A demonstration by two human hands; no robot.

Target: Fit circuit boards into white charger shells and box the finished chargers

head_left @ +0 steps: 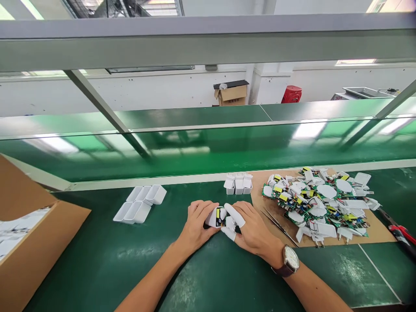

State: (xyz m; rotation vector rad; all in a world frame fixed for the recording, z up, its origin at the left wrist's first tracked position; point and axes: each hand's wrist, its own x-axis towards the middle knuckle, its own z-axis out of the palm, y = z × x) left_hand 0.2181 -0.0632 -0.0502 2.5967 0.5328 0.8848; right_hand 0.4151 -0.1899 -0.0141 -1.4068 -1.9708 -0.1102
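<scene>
A green worktop (130, 260) is set against a low green panel (182, 151), with a white wall beyond. At its near middle, a small white-cased circuit assembly (212, 219) is held between two bare hands, directly between the fingertips, so neither hand is nearer. Its left side is gripped by the curled fingers of the left hand (199, 222); its right side is pinched by the white-covered thumb and forefinger of the right hand (255, 227). Its long axis appears to be laid crosswise, hand to hand, though partly hidden by fingers.
</scene>
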